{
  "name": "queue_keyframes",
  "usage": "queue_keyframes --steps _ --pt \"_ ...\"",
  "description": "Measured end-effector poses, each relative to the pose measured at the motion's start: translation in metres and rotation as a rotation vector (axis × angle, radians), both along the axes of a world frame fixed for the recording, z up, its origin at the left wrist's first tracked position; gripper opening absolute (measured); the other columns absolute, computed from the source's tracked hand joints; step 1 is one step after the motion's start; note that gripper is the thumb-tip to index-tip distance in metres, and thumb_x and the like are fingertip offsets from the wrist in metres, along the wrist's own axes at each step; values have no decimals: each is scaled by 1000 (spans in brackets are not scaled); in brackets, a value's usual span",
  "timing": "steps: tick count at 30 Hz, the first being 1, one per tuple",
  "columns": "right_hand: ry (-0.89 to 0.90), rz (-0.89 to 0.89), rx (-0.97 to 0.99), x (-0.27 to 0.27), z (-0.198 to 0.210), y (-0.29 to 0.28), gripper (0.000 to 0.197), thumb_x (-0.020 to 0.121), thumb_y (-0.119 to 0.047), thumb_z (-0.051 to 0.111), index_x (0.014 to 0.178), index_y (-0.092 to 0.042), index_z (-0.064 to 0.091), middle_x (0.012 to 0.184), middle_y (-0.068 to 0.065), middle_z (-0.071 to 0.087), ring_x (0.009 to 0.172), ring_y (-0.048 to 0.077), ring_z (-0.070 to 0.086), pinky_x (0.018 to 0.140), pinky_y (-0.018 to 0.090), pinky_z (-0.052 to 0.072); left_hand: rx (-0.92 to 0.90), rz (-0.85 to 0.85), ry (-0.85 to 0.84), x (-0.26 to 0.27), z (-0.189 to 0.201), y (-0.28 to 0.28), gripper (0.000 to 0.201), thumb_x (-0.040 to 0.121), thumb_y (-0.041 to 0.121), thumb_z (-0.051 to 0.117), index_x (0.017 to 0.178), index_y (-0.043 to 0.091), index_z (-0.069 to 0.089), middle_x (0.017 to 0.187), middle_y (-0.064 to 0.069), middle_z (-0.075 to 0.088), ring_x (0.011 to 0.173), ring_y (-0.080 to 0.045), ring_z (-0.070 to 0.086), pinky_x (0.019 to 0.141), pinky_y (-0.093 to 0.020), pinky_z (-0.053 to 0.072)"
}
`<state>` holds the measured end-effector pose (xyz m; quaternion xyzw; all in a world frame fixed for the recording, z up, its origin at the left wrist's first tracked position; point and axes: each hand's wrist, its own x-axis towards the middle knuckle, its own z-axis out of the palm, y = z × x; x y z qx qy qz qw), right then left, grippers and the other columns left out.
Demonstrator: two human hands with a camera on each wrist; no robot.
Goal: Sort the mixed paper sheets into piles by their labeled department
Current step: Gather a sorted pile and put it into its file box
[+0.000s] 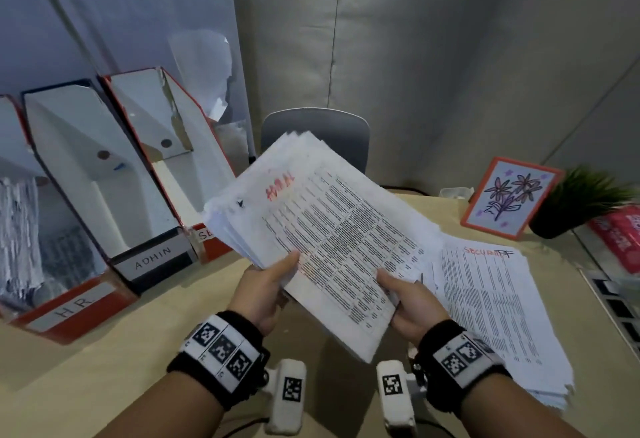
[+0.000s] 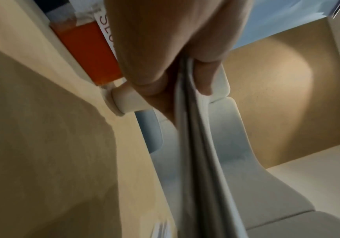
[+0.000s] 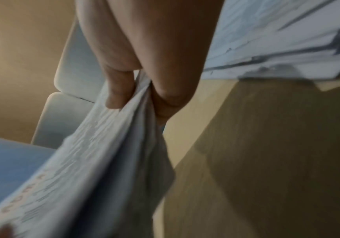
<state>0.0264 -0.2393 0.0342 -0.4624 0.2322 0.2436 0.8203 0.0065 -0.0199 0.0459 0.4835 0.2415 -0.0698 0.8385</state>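
Both hands' fingers (image 1: 287, 261) pinch the paper stack (image 1: 332, 229) near edge.

Thick stack of white printed paper sheets (image 1: 329, 229), centre of frame: matt, edges ragged and uneven. Flat pile of white printed paper (image 1: 491, 306), lower right: same matt paper. Tan counter (image 1: 114, 368): smooth, matt, wood-look. Three red and dark cardboard file boxes (image 1: 145, 160), left: white card inside, slightly glossy, torn at one rim. Black wrist straps (image 1: 221, 344), lower centre: cloth. Grey wall panel (image 1: 450, 56), top: padded fabric, seamed.
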Motion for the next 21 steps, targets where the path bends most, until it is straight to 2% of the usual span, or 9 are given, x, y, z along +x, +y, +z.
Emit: queue_keyframes --steps 3,6,7,9,12,14,16,18,21 --pt "-1 23 -210 -2 7 -25 57 74 -11 67 121 17 49 112 31 64 98 40 66 85 46 52 -204 -70 -77 -9 0 36 77 56 16 89 125 6 56 118 -17 66 103 -32 67 82 -48 57" --pt "-6 37 -337 -5 8 -48 117 55 -16 90 142 6 15 124 32 54 105 40 62 88 53 50 -188 -205 -98 -9 5 78 86 55 25 90 131 8 53 124 -20 62 110 -37 62 88 -53 53" --pt "-33 72 -354 -6 8 -50 111 60 -12 89 141 5 15 124 30 54 103 38 62 85 51 51 -92 -285 -73 -4 6 87 82 58 27 89 130 6 54 125 -21 61 113 -39 60 91 -54 51" --pt "-99 113 -399 -11 15 -44 55 81 3 68 127 0 38 115 20 59 95 28 62 76 36 50 108 -447 -25 4 13 90 70 62 27 87 122 2 61 122 -21 63 111 -38 62 93 -51 51" --pt "-193 161 -482 -15 25 -39 29 86 3 62 114 1 52 97 7 66 106 21 59 87 28 41 400 -439 -46 11 18 77 46 71 12 82 114 4 66 109 -15 71 103 -32 67 93 -49 51" --pt "-304 245 -553 -15 29 -36 3 86 -3 63 88 -5 63 72 -4 72 73 2 68 67 11 44 497 -284 -99 9 14 73 45 65 7 84 107 7 70 102 -9 74 98 -26 69 90 -45 53" --pt "-371 261 -605 -16 29 -39 16 86 -2 63 74 -13 59 60 -7 68 47 -5 59 47 4 38 520 -225 -192 3 11 71 62 52 20 91 109 10 68 102 -6 73 97 -21 68 84 -36 54" --pt "-439 294 -590 -21 28 -40 19 79 -2 70 97 -10 66 89 7 72 70 2 67 59 8 49 568 -199 -199 -5 6 71 62 52 22 90 107 10 64 99 -1 71 90 -11 67 72 -19 53" --pt "-458 385 -593 -29 10 -42 40 73 7 70 108 -13 67 101 15 69 96 31 65 85 45 55 660 -358 -181 -15 -12 64 42 57 28 89 90 15 66 77 10 72 71 -2 66 58 -12 51"
